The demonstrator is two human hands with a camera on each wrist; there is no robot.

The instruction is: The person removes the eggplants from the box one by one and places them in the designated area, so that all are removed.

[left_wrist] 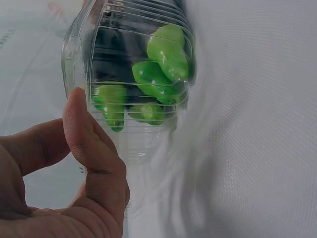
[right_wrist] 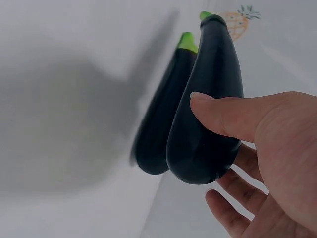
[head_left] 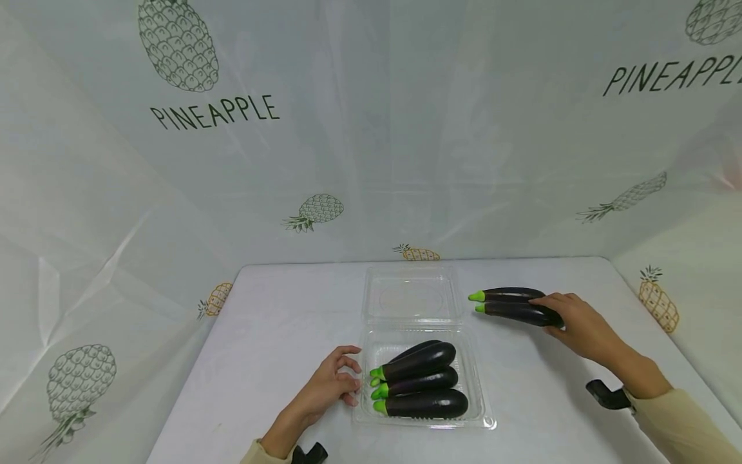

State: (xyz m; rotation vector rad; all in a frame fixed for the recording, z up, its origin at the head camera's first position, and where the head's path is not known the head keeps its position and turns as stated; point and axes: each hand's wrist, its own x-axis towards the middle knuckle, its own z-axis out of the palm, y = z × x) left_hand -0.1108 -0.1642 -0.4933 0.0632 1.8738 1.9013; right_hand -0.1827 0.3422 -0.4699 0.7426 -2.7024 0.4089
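Right hand grasps an eggplant as four others fill a clear box

Near the far right corner of the white-covered table, two dark eggplants lie side by side, green stems pointing left. The person's right hand grasps the nearer eggplant by its thick end, thumb on one side and fingers on the other. The farther eggplant sits just beside it, toward the table's far edge. Whether the grasped one is clear of the cloth cannot be told.

The clear plastic box stands around the middle of the table, its hinged lid laid back flat toward the far edge. Inside, the four eggplants rest close together, some overlapping, green stems toward the box's left wall.

The left hand is at that wall, fingers loosely bent and grasping nothing; whether the fingertips touch the plastic is unclear.

Beige sleeves cover both forearms. Beyond the table's far edge rises a pale sheet printed with pineapples.
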